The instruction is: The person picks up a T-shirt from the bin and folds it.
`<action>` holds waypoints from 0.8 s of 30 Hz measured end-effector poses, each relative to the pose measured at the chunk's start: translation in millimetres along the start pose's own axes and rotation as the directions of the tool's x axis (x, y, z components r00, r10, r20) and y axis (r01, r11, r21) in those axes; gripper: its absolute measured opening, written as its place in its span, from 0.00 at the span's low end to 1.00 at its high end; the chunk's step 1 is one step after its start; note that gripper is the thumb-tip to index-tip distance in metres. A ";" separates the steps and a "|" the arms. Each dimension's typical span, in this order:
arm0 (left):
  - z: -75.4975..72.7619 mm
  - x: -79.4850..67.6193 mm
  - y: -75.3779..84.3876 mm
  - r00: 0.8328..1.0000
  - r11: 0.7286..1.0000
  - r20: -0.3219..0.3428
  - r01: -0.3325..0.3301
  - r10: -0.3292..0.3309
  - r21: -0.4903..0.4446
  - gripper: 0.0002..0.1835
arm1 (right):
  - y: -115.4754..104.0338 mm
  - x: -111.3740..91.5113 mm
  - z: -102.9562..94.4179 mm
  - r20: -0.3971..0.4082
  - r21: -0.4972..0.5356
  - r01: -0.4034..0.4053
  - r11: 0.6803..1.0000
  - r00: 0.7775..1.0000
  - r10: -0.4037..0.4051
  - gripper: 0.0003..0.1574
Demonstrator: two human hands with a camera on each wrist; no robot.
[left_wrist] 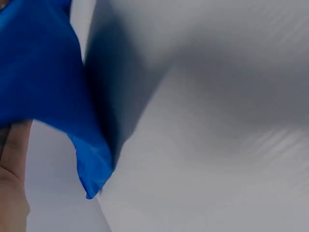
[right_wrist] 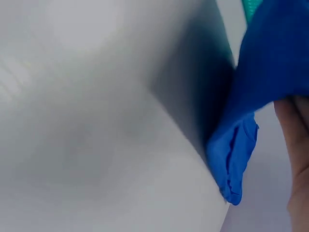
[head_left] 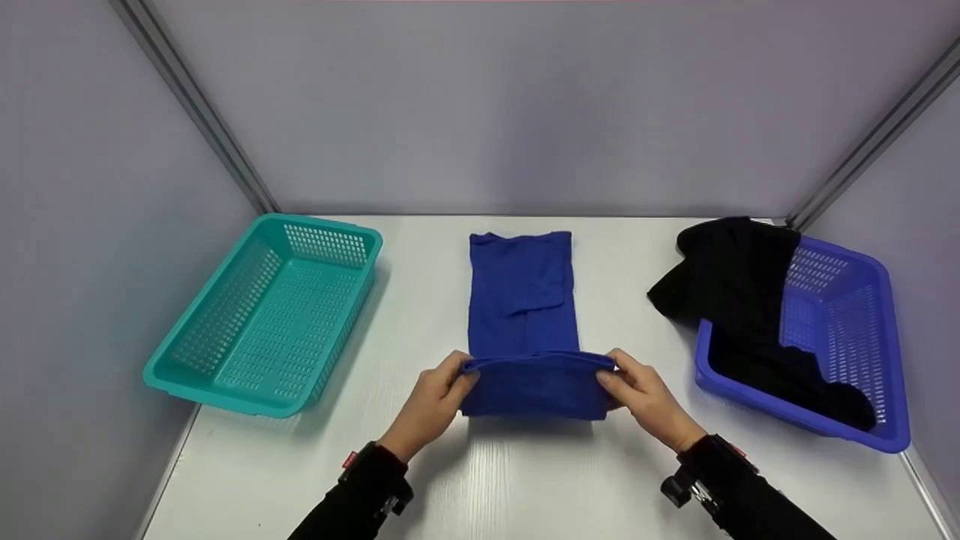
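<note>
A blue shirt (head_left: 523,330), folded into a long narrow strip, lies on the white table in the middle of the head view. A sleeve-like flap lies folded over its far half. Its near end is lifted and doubled over, off the tabletop. My left hand (head_left: 427,409) pinches the left corner of that raised edge, thumb on the near side. At the opposite corner, my right hand (head_left: 651,401) pinches the cloth the same way. Both wrist views show the blue cloth (left_wrist: 43,72) hanging from the fingers above its shadow; most fingertips are hidden behind it.
A teal plastic basket (head_left: 337,369) with nothing in it stands on the left. On the right, a blue-purple basket (head_left: 892,360) holds black cloth (head_left: 739,277) that drapes over its left rim onto the table. Grey panels (head_left: 480,105) wall the table at the back and sides.
</note>
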State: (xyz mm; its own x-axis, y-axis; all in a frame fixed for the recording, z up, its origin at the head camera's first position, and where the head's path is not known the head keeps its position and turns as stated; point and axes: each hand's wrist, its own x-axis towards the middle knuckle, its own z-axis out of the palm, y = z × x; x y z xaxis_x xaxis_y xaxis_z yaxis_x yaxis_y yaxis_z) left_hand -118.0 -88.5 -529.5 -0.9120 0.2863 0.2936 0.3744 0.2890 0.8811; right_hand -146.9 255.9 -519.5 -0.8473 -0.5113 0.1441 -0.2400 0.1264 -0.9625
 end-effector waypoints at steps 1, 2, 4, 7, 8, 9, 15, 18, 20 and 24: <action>0.6 1.1 1.5 1.000 1.000 0.005 0.030 -0.030 -0.008 0.05 | -1.5 1.1 0.8 0.009 0.018 -0.024 1.000 1.000 0.024 0.10; 1.1 2.2 2.4 0.998 0.998 0.009 0.058 -0.058 -0.013 0.06 | -2.4 2.3 1.6 0.010 0.023 -0.048 0.999 0.999 0.048 0.11; 2.3 4.6 2.4 0.992 0.992 0.017 0.128 -0.127 -0.019 0.07 | -2.2 5.5 3.3 -0.002 0.018 -0.091 0.996 0.996 0.091 0.13; 4.5 9.3 -2.1 0.981 0.981 0.002 0.195 -0.195 -0.011 0.09 | 2.7 12.7 4.9 -0.061 -0.031 -0.143 0.989 0.988 0.141 0.14; 5.1 11.5 -4.7 0.978 0.978 -0.006 0.209 -0.209 -0.009 0.09 | 5.2 15.8 4.9 -0.087 -0.051 -0.160 0.986 0.984 0.155 0.14; 5.8 13.9 -7.4 0.974 0.974 -0.014 0.225 -0.225 -0.009 0.10 | 7.8 19.0 4.9 -0.112 -0.069 -0.177 0.982 0.979 0.169 0.14; 8.9 32.7 -22.6 0.952 0.954 -0.058 0.300 -0.301 -0.017 0.13 | 24.7 40.4 3.1 -0.214 -0.117 -0.269 0.956 0.947 0.241 0.14; 11.4 41.6 -29.2 0.940 0.942 -0.073 0.335 -0.334 0.003 0.13 | 31.8 50.4 3.0 -0.234 -0.121 -0.301 0.946 0.935 0.268 0.13; 13.8 46.9 -33.5 0.929 0.932 -0.086 0.362 -0.360 0.009 0.13 | 35.9 56.5 3.5 -0.244 -0.132 -0.324 0.937 0.927 0.286 0.14; 18.4 53.1 -42.4 0.902 0.906 -0.094 0.422 -0.422 -0.021 0.18 | 42.7 63.2 4.6 -0.281 -0.188 -0.368 0.911 0.908 0.309 0.18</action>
State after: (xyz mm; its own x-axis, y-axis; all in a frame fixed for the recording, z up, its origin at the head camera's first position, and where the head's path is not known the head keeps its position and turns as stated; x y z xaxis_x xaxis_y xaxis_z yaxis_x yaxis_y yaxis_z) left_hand -179.2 -68.7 -558.1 -0.9961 0.0500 -0.0725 -0.0495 0.3634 0.9303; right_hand -208.6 225.1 -552.5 -0.9772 -0.1861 -0.1019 0.0043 0.4628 -0.8864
